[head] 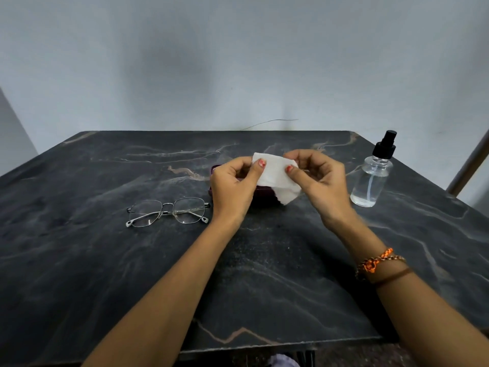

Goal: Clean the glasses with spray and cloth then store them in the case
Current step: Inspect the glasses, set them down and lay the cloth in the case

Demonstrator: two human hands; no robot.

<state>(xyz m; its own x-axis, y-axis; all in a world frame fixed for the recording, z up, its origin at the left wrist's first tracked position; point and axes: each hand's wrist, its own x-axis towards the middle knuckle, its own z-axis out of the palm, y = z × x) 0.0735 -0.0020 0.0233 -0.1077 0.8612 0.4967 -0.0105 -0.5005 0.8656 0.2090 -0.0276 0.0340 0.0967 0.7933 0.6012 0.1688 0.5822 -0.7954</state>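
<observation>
We note left hand (232,185) and right hand (317,178) both pinching a white cloth (275,176) above the dark maroon case (215,169); silver wire-framed glasses (168,211) lie left, clear spray bottle (371,178) right.

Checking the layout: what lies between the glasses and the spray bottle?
In the head view, both hands holding the white cloth above the dark case.

From my end the feed looks dim and flat, with soft, diffuse light and no hard shadows. The wall (238,62) shows mottled grey patches and compression smearing. The dark marble table (264,260) gives a faint sheen, no glare. Wide-angle bending curves the table edges. Detail is soft overall, worst toward the bottom edge.
</observation>
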